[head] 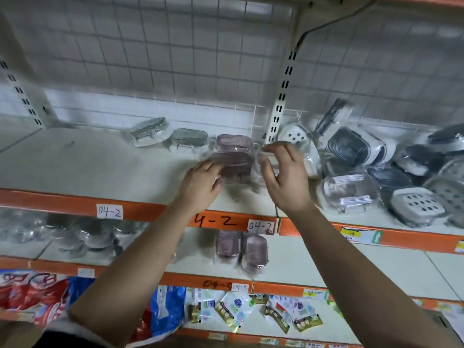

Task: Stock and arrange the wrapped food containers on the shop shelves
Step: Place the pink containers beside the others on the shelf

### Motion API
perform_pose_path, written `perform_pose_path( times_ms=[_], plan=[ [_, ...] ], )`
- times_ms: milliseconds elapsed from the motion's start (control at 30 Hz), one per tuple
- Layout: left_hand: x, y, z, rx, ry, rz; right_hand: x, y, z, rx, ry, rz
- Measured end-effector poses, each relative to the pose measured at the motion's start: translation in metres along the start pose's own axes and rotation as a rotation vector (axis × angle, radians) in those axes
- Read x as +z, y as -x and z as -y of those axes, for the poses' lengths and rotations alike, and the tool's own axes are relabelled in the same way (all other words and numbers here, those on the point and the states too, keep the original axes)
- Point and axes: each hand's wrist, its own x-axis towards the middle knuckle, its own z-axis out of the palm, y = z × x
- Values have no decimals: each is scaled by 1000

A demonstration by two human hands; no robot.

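On the upper shelf (75,156) a purple wrapped container (233,162) lies in front of a second purple one (234,142). My left hand (200,184) rests on the front container's left end, fingers curled around it. Just right of it, my right hand (283,177) pinches the clear plastic wrap (259,159) beside the container. Two clear wrapped containers (148,131) (188,136) sit further back to the left. Two more purple containers (241,247) stand on the shelf below.
A heap of wrapped white, grey and clear containers (376,172) fills the upper shelf's right side, past a slotted upright post (278,109). Wire mesh backs the shelf. Clear items (75,234) sit lower left; snack bags (37,292) and sachets (251,312) lie on the bottom shelves.
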Motion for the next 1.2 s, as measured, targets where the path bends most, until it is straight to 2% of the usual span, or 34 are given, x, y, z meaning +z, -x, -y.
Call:
perform_pose_path(
  times_ms=[167,267,400,567,700,800,900,1033,1200],
  plan=[
    [13,-34,29,120,-1,165,31,-47,8,29,18,87],
    [7,-38,43,222,68,106,49,-67,10,38,34,116],
    [-7,-33,66,255,93,83,69,-87,11,66,49,117],
    [-21,-13,100,146,92,-2,94,-103,8,122,62,170],
    [-23,-4,114,18,53,-119,122,-111,7,212,121,305],
    [-21,-5,113,-44,45,-138,141,-109,5,228,185,390],
    [-20,-9,110,-65,48,-134,156,-108,-2,268,270,446],
    [-19,-10,112,-64,50,-142,166,-99,-10,393,335,632],
    [-16,-9,112,-77,47,-153,176,-87,-6,356,419,625]
  ],
)
